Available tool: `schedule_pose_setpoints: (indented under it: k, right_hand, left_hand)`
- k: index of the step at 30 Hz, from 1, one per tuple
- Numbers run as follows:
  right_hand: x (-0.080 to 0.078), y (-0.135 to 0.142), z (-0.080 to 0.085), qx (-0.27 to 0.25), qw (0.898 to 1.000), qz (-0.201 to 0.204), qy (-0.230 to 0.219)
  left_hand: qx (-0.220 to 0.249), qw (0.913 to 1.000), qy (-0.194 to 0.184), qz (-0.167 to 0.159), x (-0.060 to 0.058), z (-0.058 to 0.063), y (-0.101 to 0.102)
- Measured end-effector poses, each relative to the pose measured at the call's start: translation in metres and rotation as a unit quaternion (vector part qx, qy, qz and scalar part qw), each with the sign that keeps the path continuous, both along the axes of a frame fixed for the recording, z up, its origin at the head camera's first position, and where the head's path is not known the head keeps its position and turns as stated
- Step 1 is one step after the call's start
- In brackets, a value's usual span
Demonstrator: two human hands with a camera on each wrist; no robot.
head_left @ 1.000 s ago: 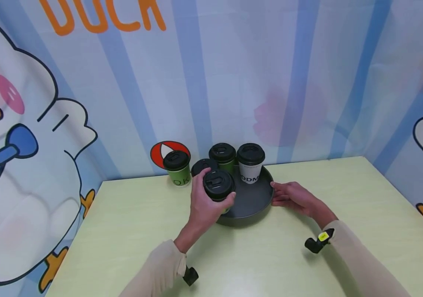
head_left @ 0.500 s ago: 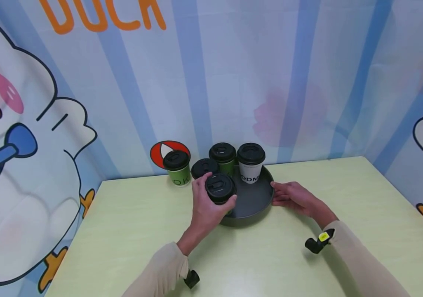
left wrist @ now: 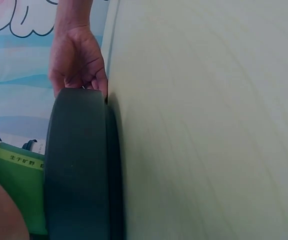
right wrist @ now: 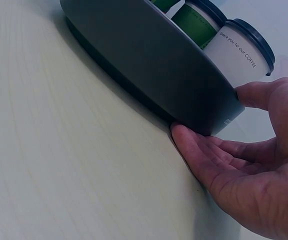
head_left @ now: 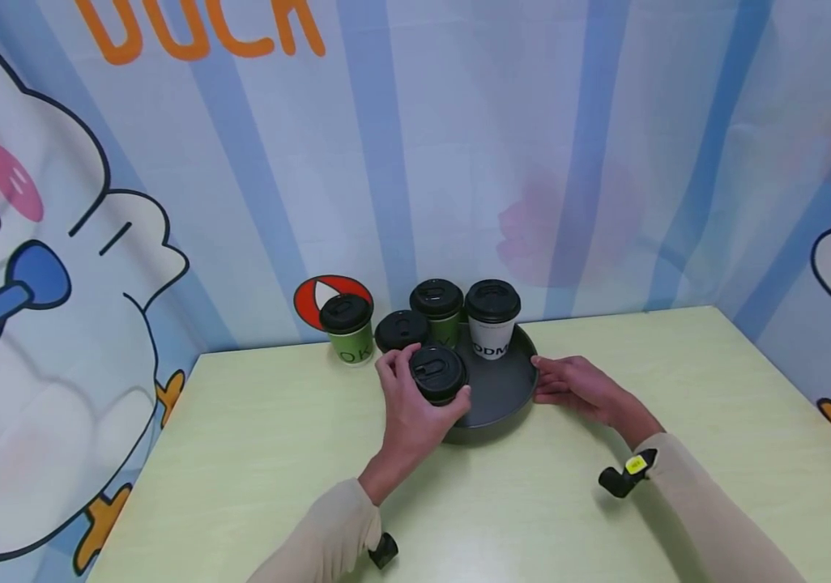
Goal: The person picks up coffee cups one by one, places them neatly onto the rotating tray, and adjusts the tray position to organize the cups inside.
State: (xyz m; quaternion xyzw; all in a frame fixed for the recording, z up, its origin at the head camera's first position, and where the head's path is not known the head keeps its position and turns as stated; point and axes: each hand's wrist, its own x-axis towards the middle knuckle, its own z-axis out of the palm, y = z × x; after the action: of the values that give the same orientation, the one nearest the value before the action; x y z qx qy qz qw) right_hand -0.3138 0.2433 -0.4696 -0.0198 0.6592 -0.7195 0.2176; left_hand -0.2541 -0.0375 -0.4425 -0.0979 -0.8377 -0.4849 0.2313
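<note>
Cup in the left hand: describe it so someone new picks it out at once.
On the pale table, find the round dark tray near the striped backdrop. At the tray's left side, the left hand grips the cup, black-lidded, with a green body in the left wrist view. It is the only cup in a hand, in front of the other four black lids.

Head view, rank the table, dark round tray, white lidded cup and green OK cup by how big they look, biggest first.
1. Table
2. Dark round tray
3. White lidded cup and green OK cup: nearly alike, so I leave them unranked.
</note>
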Motion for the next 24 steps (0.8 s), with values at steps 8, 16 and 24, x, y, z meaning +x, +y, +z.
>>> schedule_pose_setpoints:
  k: [8,16,24]
  right_hand:
    - [-0.0009,-0.0002,-0.0011,-0.001,1.0,-0.001,0.0]
    - [-0.0003,-0.001,0.0013,0.003,1.0,-0.002,0.008]
    - [0.0004,-0.0014,0.0008,-0.001,1.0,-0.003,0.002]
  left_hand:
    - [-0.011,0.9997,-0.002,0.021,-0.0013,-0.0005,0.0008]
    - [-0.006,0.9993,-0.025,0.027,-0.0016,0.0042,0.0005]
    - [-0.016,0.9984,-0.04,0.036,-0.0017,0.0044,-0.0007]
